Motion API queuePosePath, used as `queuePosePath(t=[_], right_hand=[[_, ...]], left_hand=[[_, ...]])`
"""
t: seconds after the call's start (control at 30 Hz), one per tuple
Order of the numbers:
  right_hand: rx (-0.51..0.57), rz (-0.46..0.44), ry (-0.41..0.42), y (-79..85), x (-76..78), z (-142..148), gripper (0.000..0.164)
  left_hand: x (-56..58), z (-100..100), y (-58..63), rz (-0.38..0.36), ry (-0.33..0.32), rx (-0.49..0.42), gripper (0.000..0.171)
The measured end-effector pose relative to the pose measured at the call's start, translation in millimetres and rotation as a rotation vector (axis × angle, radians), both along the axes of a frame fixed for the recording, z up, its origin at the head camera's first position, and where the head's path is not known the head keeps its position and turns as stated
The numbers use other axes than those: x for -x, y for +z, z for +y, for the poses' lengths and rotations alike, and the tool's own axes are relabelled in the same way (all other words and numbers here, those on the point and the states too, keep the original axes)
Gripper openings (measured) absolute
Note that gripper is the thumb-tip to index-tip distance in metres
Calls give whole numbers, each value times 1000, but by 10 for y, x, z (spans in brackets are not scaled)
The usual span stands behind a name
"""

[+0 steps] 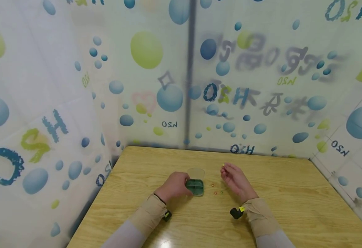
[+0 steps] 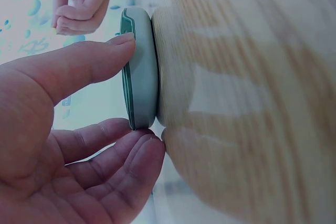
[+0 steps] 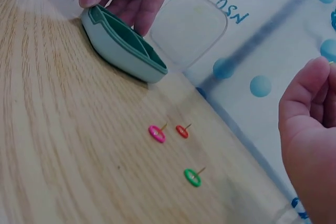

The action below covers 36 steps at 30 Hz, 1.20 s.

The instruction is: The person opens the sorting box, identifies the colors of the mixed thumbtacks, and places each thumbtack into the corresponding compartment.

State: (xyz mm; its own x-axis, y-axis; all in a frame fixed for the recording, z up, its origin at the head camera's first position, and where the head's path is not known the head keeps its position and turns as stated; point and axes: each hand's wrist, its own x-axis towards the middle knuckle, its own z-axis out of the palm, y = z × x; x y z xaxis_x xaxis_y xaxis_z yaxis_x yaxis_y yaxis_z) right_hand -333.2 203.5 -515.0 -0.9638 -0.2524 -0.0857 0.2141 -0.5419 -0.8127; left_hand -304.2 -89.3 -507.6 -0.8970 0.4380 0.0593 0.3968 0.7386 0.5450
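My left hand (image 1: 175, 186) holds a small green divided box (image 1: 195, 187), thumb on one side and fingers on the other. Its clear lid (image 3: 190, 30) stands open at the back, and the box rests on the table. To the right, my right hand (image 1: 237, 181) is raised above the tabletop, pinching a small yellow piece (image 1: 223, 165) mostly hidden by the fingertips. Between the box and that hand lie three thumbtacks, points upward: a pink thumbtack (image 3: 157, 134), a red thumbtack (image 3: 182, 131) and a green thumbtack (image 3: 192, 177).
The wooden table (image 1: 292, 193) reaches back to a wall covering (image 1: 156, 86) printed with blue and green bubbles. Similar sheeting hangs along the left and right sides. Both wrists carry a small black camera, the right camera (image 1: 236, 213) hanging low beside the forearm.
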Motion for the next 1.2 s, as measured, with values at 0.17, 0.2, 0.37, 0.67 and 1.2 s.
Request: queuePosePath(t=[0.17, 0.2, 0.37, 0.67, 1.2], right_hand=[[130, -31, -12, -58, -5, 37, 21], [147, -25, -10, -67, -8, 46, 21], [237, -29, 29, -105, -4, 95, 27], [537, -114, 62, -209, 62, 173, 20], [815, -114, 132, -272, 84, 243, 16]], left_hand=[[-2, -2, -5, 3, -3, 0, 48], [-3, -2, -3, 2, -3, 0, 48], [-12, 1, 9, -9, -3, 1, 48], [-33, 3, 45, -8, -6, -7, 48], [-28, 11, 26, -5, 6, 16, 50]])
